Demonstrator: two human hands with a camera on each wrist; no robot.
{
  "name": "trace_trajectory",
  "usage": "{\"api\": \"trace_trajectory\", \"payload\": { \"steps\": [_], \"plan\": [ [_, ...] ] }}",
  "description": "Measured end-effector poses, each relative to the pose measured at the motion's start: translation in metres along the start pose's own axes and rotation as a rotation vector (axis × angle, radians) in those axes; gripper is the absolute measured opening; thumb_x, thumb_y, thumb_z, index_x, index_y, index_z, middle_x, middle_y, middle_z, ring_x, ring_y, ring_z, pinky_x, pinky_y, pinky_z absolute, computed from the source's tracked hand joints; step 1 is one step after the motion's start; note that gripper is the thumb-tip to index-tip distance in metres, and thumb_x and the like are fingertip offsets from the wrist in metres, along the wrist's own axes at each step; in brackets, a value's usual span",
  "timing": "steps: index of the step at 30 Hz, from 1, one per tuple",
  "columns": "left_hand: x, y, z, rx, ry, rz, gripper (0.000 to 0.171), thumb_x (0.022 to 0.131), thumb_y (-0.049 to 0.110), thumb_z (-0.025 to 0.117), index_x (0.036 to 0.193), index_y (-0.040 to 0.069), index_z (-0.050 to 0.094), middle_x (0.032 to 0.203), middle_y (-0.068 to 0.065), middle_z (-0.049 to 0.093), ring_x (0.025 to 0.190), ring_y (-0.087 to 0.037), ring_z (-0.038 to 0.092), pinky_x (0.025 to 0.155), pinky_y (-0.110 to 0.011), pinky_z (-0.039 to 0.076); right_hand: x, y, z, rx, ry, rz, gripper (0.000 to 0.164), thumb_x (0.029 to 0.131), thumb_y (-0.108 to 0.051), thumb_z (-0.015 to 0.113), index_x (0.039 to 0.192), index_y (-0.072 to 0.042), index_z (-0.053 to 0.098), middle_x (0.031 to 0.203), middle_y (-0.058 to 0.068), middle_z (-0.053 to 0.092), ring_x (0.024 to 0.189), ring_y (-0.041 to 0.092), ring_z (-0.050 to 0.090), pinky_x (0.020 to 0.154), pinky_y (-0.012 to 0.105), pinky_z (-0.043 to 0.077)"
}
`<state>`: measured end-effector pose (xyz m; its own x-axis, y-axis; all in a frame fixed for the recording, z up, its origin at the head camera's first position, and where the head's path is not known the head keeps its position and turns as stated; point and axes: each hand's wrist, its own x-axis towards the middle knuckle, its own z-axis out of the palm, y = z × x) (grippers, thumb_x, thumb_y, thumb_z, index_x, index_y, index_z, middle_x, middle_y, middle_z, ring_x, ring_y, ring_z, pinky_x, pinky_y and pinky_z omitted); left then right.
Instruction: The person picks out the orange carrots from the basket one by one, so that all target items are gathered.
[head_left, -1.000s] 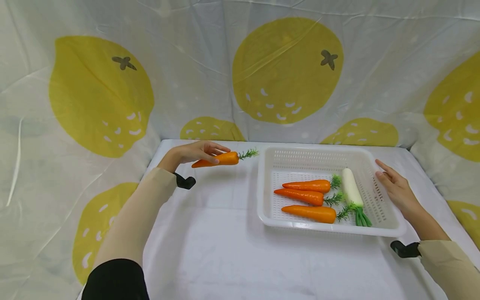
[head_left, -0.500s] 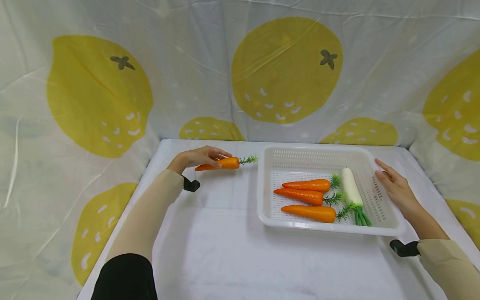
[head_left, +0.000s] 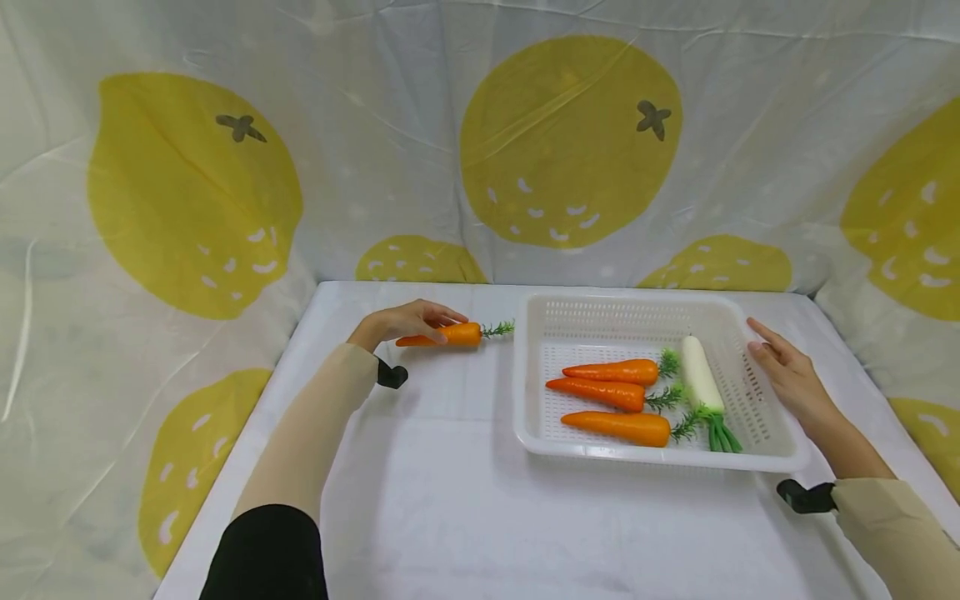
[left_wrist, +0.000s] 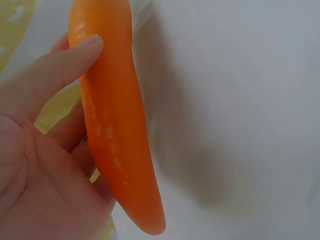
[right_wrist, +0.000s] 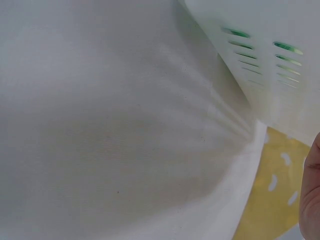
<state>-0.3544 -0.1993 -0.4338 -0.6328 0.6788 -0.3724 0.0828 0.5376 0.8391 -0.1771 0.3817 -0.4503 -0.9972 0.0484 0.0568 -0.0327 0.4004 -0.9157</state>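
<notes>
My left hand [head_left: 408, 323] grips an orange carrot [head_left: 465, 335] with a leafy green top, left of the basket. In the left wrist view the thumb lies across the carrot [left_wrist: 117, 115] and the fingers go behind it. Its shadow lies close by on the cloth; whether the carrot touches the table cannot be told. At the basket's right side, my right hand [head_left: 797, 379] touches the rim with rather straight fingers. The white perforated basket [head_left: 600, 450] holds three carrots [head_left: 622, 427] side by side and a white radish [head_left: 701, 373] with green stalks.
A white cloth covers the table [head_left: 465, 517]. Behind and beside it hangs a pale curtain [head_left: 390, 125] with large yellow lemon prints. The basket's slotted side wall [right_wrist: 270, 80] shows in the right wrist view.
My left hand has lowered the carrot toward the table and moved it slightly right, nearer to me. The right hand, the basket and its contents keep their places.
</notes>
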Motion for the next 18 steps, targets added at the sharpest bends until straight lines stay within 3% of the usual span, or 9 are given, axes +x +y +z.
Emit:
{"api": "trace_trajectory", "payload": {
  "steps": [18],
  "plan": [
    [-0.004, -0.011, -0.004, 0.020, 0.038, -0.062, 0.050, 0.096, -0.001, 0.063, 0.144, 0.009, 0.054, 0.149, -0.011, 0.048, 0.143, -0.030, 0.034, 0.117, -0.044, 0.026, 0.000, 0.002, 0.000, -0.007, -0.008, 0.007, 0.059, 0.107, -0.026, 0.048, 0.160, -0.016, 0.024, 0.098, -0.027, 0.058, 0.085, -0.010, 0.054, 0.069, 0.008, 0.046]
  ]
}}
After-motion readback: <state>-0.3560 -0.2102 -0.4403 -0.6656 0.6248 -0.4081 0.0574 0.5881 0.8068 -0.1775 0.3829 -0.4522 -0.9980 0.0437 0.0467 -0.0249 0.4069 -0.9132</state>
